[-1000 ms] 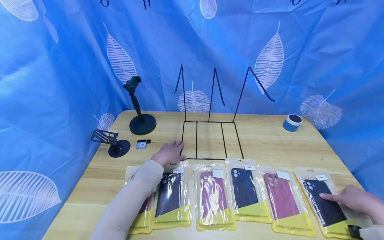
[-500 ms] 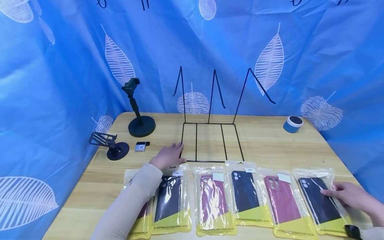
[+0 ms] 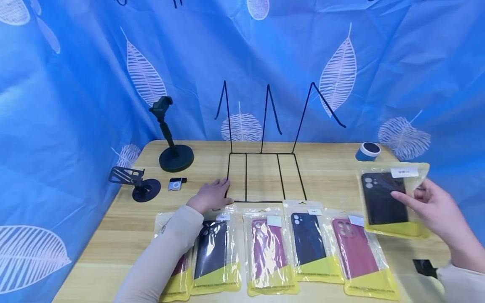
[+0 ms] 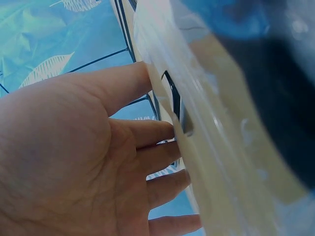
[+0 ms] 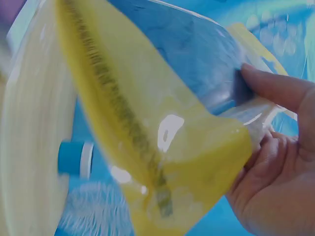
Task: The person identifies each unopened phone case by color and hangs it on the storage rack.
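My right hand (image 3: 441, 210) pinches a black phone case in a clear and yellow bag (image 3: 386, 198) by its right side, thumb on the front. The bag is raised above the tabletop at the right. In the right wrist view its yellow bottom (image 5: 197, 162) bends towards the camera. My left hand (image 3: 210, 196) rests with fingers extended at the front left corner of a black wire rack (image 3: 261, 153). Close below it lies a bagged black case (image 3: 212, 248). Its forearm partly covers a bagged dark red case (image 3: 179, 269).
More bagged cases lie in the front row: a pink one (image 3: 269, 248), a dark blue one (image 3: 308, 240) and a dark red one (image 3: 356, 248). Two black phone stands (image 3: 176, 158) and a small silver player (image 3: 175, 184) are at left, a blue jar (image 3: 367, 151) at back right.
My right hand has taken hold of the rightmost bagged black case and lifted it up and back from the row. My left hand has stayed at the rack's corner.
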The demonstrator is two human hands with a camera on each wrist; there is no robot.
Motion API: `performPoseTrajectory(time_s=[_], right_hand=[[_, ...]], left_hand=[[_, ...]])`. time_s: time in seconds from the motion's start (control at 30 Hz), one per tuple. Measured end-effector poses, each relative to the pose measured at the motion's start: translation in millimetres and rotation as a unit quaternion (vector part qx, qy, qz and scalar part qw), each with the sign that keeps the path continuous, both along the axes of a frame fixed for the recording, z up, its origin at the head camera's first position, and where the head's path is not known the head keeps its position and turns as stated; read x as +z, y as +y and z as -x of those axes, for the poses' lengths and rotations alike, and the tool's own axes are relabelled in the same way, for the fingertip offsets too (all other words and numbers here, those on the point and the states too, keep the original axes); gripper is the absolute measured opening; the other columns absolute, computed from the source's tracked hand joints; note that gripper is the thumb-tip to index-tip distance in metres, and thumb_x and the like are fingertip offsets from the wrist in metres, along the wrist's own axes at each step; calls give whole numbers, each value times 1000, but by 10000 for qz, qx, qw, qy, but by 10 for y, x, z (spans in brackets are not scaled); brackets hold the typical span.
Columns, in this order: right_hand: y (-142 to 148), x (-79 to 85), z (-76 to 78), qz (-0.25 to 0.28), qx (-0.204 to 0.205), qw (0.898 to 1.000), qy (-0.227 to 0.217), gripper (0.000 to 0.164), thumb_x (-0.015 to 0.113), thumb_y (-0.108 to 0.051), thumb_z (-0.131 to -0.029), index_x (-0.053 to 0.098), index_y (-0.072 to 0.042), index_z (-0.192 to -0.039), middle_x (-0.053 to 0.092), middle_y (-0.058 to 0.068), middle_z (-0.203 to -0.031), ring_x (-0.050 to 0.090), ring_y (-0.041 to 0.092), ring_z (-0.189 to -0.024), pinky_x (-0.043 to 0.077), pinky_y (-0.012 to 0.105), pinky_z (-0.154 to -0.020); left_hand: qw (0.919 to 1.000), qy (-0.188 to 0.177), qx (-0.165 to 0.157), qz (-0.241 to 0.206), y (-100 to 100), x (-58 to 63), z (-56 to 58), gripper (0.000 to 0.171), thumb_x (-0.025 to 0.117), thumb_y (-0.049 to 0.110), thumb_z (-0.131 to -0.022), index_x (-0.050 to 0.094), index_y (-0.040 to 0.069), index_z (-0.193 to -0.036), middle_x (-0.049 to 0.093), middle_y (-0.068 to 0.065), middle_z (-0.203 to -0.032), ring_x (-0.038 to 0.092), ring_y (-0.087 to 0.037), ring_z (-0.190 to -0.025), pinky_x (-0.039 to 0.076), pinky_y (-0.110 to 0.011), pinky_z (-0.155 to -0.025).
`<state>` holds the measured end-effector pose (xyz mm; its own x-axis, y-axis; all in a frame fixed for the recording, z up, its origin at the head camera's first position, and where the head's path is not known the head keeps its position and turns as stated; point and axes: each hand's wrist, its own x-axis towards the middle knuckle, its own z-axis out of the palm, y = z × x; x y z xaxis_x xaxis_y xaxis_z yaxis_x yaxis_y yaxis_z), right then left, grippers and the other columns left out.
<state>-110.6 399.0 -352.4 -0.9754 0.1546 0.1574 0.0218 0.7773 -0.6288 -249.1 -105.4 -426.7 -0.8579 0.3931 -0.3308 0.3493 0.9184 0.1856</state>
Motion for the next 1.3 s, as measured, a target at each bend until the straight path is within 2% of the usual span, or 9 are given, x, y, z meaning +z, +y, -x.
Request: performPoseTrajectory(time_s=[0.07,0.17,0.33,0.57,0.73,0.77,0.9,1.1,1.3], right_hand=[[-107,59,19,211,124,9995,181,26,64,-29,-98,38,-30,-98,20,-8,-61,23,16,-43,23,34,-41],[-226,113,61,509,253,9978,330,35,67,-22,-96,32,-22,-92,19,-10,-60,22,14,-42,22,34,-41],[-355,147,148,888,459,9938,492,39,68,-15,-95,38,-33,-110,22,-11,-55,24,13,-38,21,34,-37],[-602,263,224,1429,759,9842,724,50,65,-10,-96,40,-34,-132,34,-10,-53,32,16,-40,25,36,-39],[-805,364,299,1414,871,9819,914,43,65,-12,-96,44,-31,-129,30,-10,-53,27,17,-39,24,36,-39],[-835,377,320,1420,910,9808,976,43,65,-12,-96,45,-31,-130,36,-12,-54,31,15,-40,25,36,-39],[-919,397,431,1502,986,9776,1100,36,63,-13,-98,48,-29,-126,38,-12,-55,33,15,-41,26,36,-40],[-929,370,554,1746,882,9769,866,29,63,-20,-99,49,-31,-121,29,-11,-54,29,14,-45,26,37,-44],[-914,330,631,1896,753,9766,685,19,64,-24,-98,46,-24,-100,23,-11,-56,24,16,-47,22,39,-46]], left_hand=[[10000,-24,4,1,0,6,-6,76,52,48,-101,23,8,-158,18,-10,-166,20,-35,-152,20,-60,-121],[10000,-39,22,-23,1,15,-12,75,52,47,-101,22,8,-158,18,-10,-166,19,-35,-152,19,-60,-121],[10000,-42,44,-68,4,15,-11,75,52,47,-101,23,7,-158,19,-10,-166,19,-35,-153,19,-61,-121],[10000,-53,21,-57,-11,-13,9,76,52,47,-101,22,7,-158,17,-11,-166,19,-36,-153,19,-61,-121],[9999,-81,58,-66,-12,-1,0,76,52,47,-101,22,7,-158,16,-10,-166,17,-36,-153,18,-61,-121],[9999,-87,57,-80,-3,7,-3,76,52,47,-101,22,7,-158,16,-10,-166,17,-36,-153,18,-61,-121],[9998,-138,75,-149,23,34,-14,76,52,46,-101,21,7,-158,16,-10,-167,17,-36,-153,17,-62,-121],[9997,-148,97,-144,23,39,-14,77,53,46,-101,21,7,-158,16,-10,-167,17,-35,-153,17,-62,-121],[9998,-146,124,-115,22,27,-21,77,53,47,-101,21,7,-158,16,-10,-167,18,-35,-153,20,-61,-120]])
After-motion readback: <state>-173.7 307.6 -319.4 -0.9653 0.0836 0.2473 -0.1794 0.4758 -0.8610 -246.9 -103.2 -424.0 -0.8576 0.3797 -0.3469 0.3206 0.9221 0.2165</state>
